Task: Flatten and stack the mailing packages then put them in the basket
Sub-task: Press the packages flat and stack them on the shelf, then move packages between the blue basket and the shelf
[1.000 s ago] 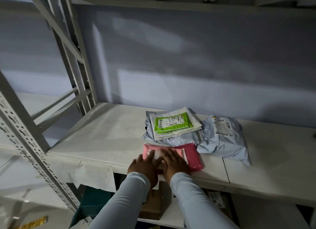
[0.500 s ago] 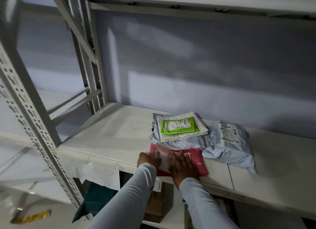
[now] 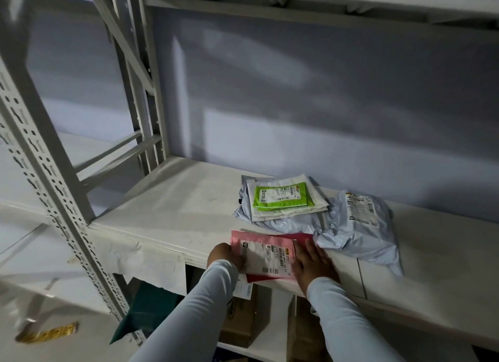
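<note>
Shelf: a white metal rack shelf ran from left to right, with a perforated upright at its left front corner and a grey wall behind.
Grey package: a crumpled grey mailer with a printed label lay on the shelf to the right, its near edge just beside the right hand.
Stack: a green package sat on top of a white one, both on a flat grey mailer, behind the pink package.
Pink package: a pink mailer with a white shipping label lay flat at the shelf's front edge, over a darker red piece that showed at its far right and near side.
Right hand: the right hand lay palm down with straight fingers, pressing on the right end of the pink package.
Left hand: the left hand held the package's left edge; whether its fingers curled under could not be told.
Below: cardboard boxes stood on the lower shelf, and a dark green item hung at the left.
</note>
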The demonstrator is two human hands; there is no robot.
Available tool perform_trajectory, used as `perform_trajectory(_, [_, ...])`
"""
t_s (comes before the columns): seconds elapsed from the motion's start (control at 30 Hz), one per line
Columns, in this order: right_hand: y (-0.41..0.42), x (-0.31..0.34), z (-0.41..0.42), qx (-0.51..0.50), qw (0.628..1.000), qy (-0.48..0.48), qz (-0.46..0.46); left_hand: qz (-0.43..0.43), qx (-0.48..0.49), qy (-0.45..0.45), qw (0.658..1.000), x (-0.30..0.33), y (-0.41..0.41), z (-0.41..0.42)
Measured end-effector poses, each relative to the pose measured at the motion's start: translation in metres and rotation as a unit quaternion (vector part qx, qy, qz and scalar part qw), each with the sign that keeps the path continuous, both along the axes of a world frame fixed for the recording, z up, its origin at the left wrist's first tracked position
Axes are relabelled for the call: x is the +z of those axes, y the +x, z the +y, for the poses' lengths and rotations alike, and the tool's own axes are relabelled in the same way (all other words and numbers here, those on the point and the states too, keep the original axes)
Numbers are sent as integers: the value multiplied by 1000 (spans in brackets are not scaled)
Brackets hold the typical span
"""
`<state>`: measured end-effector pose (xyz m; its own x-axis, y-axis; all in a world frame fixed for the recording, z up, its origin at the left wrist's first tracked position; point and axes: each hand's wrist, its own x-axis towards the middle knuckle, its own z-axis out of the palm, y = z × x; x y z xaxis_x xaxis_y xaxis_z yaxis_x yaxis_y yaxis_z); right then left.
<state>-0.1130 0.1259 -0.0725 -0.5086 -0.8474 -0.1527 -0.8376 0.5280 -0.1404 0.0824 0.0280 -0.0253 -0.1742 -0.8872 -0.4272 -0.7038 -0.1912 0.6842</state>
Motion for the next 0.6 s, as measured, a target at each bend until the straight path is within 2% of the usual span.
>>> perform_trajectory(0.17, [4, -2, -1, -34, 999, 5, -6, 107, 55, 35, 992, -6, 23, -2])
perform_trajectory(0.33, [11, 7, 3, -44, 999, -26, 10, 265, 152, 71, 949, -14, 76, -3])
perform_trajectory(0.37, [16, 5, 3, -50, 997, -57, 16, 286, 164, 74, 941, -17, 90, -4])
perform_trajectory(0.47, [51, 9, 1, -45, 972, -231, 14, 363, 205, 102, 903, -20, 119, -4])
perform_trajectory(0.53, [90, 12, -1, -24, 943, -330, -40, 401, 230, 115, 879, -23, 134, -2])
perform_trajectory(0.6, [134, 22, -6, 5, 920, -330, -213, 426, 239, 122, 864, -27, 148, 2])
